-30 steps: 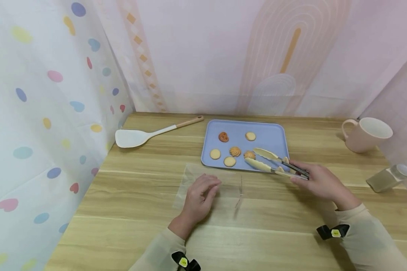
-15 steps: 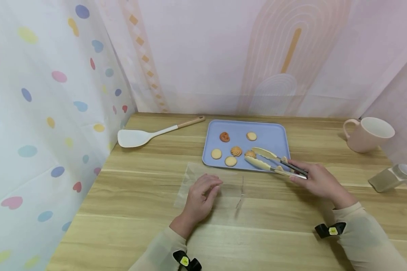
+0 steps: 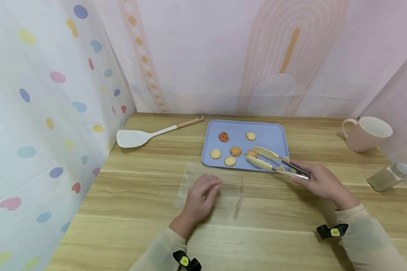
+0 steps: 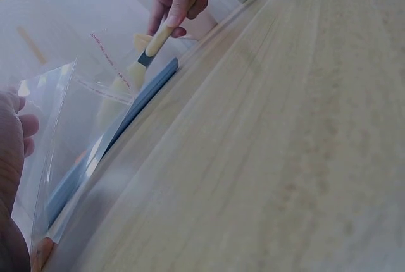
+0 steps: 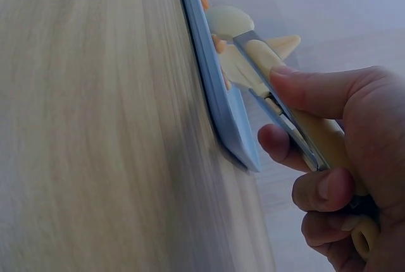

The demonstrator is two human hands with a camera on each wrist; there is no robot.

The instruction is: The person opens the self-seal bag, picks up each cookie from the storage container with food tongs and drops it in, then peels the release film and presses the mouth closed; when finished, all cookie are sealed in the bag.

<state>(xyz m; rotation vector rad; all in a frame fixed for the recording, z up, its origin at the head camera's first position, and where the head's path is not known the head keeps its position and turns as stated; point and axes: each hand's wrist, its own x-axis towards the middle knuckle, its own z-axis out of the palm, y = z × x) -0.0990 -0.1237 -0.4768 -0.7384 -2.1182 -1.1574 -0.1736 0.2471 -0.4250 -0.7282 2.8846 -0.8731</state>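
As tongs [image 3: 259,163] flank it, 1 cookie [image 3: 252,153] shifts.

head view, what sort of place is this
Probably a small kitchen-style tabletop set: patterned sheets line the back and left of a wooden table, which bears a blue tray of cookies.

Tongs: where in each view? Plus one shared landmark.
Head: tongs right of centre, in the right hand.
Left wrist: tongs upper left, partly behind the clear bag.
Right wrist: tongs right of centre, slanting down rightward.
Shared landmark: blue tray.
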